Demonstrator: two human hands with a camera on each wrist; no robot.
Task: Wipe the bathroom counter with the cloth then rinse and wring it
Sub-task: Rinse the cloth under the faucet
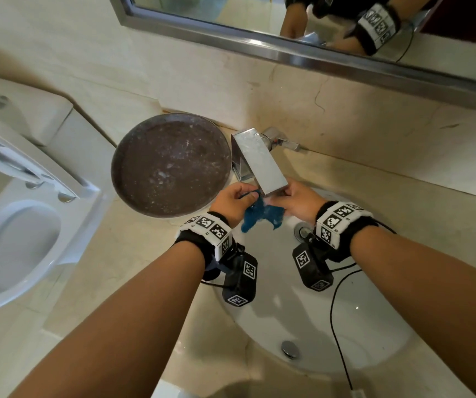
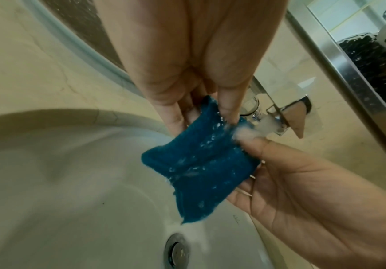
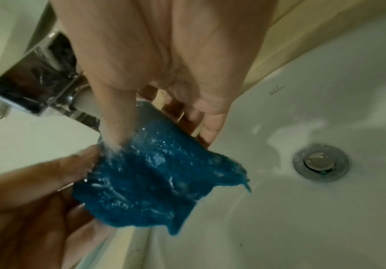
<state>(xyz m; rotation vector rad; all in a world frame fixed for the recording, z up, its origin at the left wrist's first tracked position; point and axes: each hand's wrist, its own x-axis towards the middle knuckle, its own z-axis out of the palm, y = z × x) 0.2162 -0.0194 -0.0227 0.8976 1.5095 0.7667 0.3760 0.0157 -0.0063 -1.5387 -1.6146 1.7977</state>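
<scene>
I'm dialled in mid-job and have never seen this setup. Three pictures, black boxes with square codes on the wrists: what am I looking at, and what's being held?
No machine here: a person works bare-handed. The big picture comes from a camera on the head, looking down; the other two come from the boxes strapped to each wrist, looking along the fingers. The left hand and the right hand each pinch a side of the blue cloth, a two-handed grip, under the faucet. Water runs over the cloth into the white sink, near the drain. On the counter, left of the faucet, sits a round dark tray. A toilet stands further left, a mirror above.
</scene>
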